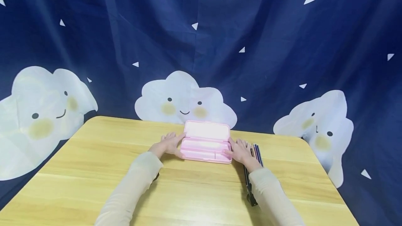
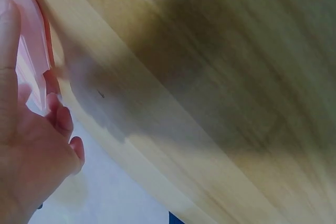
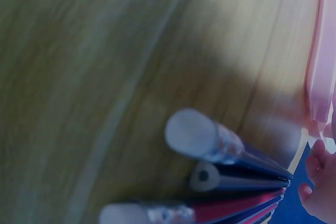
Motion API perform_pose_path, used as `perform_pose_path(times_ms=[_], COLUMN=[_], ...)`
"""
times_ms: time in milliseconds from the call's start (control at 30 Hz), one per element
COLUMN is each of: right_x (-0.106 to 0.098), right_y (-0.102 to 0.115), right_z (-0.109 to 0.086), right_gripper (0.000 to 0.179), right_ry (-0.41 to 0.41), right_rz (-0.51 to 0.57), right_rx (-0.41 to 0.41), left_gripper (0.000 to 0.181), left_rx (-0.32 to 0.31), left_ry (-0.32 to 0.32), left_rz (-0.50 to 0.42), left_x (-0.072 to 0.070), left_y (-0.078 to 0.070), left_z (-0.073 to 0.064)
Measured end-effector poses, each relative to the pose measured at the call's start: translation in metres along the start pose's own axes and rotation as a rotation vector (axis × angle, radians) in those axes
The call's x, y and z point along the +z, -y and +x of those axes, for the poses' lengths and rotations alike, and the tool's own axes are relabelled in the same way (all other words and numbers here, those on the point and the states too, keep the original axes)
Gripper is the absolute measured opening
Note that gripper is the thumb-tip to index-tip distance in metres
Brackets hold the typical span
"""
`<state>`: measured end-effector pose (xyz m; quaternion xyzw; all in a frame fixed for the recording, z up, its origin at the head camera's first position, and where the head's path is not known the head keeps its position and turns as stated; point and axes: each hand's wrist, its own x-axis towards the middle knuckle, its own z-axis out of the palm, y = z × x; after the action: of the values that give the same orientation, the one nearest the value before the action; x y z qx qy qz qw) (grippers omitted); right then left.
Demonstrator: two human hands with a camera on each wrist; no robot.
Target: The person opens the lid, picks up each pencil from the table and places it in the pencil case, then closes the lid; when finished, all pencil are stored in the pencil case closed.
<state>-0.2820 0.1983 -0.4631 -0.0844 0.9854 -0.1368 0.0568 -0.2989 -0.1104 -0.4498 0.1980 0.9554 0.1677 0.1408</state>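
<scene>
Pink pencil case (image 1: 204,143), far side of the wooden table (image 1: 194,198), at about 12 o'clock from the wearer. Lies flat, opened wide; its lid (image 1: 207,131) tips back toward 12, inner face bright with glare. Base toward 6, split lengthwise into compartments, with a small divider (image 1: 215,155) in the near one, off toward 4.

Taking the case as clock centre: left hand (image 1: 166,144) at 9, grasping that end, forefinger by the hinge corner, thumb by the near corner. Left wrist view agrees: thumb along the pink side, other fingers bent beside and below it.

Right hand (image 1: 242,151) at 3, grasping the opposite end, thumb lapping over the near rim, forefinger higher up near the hinge. Its remaining fingers fan out toward 2. Right wrist view catches only part of this hand, at the picture's edge.

Pencils (image 1: 259,156) bunched at 4, partly under the right wrist and right sleeve (image 1: 273,191). Right wrist view: pale blunt ends (image 3: 191,132), patterned bands, dark and red shafts. Black object (image 1: 251,198) at the bundle's near end, toward 5; cannot tell what it is.

Another dark bit (image 1: 155,177) at 8, mostly behind the left sleeve (image 1: 135,180); unidentifiable.

Backdrop: navy curtain (image 1: 282,62) at 12, white triangles, smiling cloud (image 1: 188,97) at 11.
</scene>
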Motion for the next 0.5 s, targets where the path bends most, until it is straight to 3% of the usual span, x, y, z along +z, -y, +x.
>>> perform_pose_path(times_ms=[200,500], right_x=[0.0025,0.0023], right_y=[0.0008,-0.0013], right_z=[0.0004,-0.0007], right_gripper=[0.072,0.069], right_ry=[-0.005,-0.060], right_rz=[-0.009,0.035], right_rx=[-0.009,-0.033], left_gripper=[0.102,0.100], left_rx=[-0.043,-0.040], left_ry=[0.045,0.038], left_rz=[0.064,0.082], left_x=[-0.0049,-0.0077], left_y=[-0.0027,-0.0097], left_z=[-0.0023,-0.0017])
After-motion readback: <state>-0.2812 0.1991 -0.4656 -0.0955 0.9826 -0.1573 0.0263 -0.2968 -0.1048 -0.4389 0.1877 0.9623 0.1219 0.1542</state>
